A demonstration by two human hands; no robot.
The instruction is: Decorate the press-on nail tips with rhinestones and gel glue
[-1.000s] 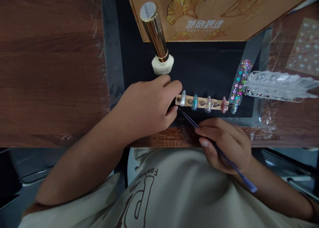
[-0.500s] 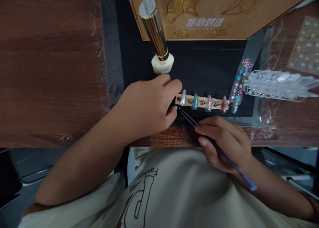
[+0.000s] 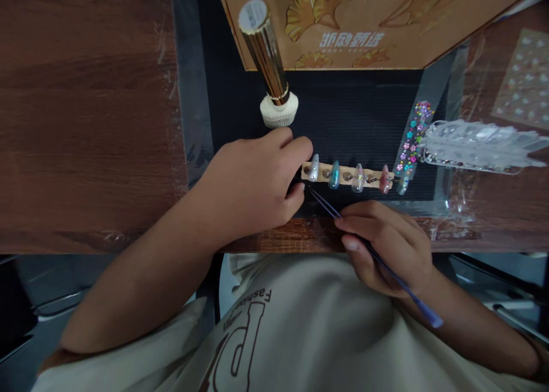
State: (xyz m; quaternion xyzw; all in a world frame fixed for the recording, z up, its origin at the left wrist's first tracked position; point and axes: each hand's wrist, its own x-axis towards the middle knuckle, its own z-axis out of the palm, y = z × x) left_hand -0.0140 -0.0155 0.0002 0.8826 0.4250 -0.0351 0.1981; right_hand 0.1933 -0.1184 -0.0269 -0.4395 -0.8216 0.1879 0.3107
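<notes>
My left hand (image 3: 257, 178) is closed around the left end of a pale strip (image 3: 326, 173) that bears several decorated false nails; its fingers hide that end. Among them are a silver nail (image 3: 314, 168), a teal nail (image 3: 334, 175), a clear pinkish nail (image 3: 357, 178) and a red nail (image 3: 385, 178). Round metal discs show between the nails. My right hand (image 3: 386, 243) is closed on purple tweezers (image 3: 398, 280). Their thin tips lie near my left thumb, just below the strip's left end; whether they pinch anything is too small to tell.
A gold-capped bottle with a white fluted base (image 3: 278, 109) stands beyond my left hand. Behind it is a brown box (image 3: 343, 43). To the right lie a strip of colourful flower gems (image 3: 412, 143), a stack of clear plastic pieces (image 3: 480, 143) and a sticker sheet (image 3: 525, 80).
</notes>
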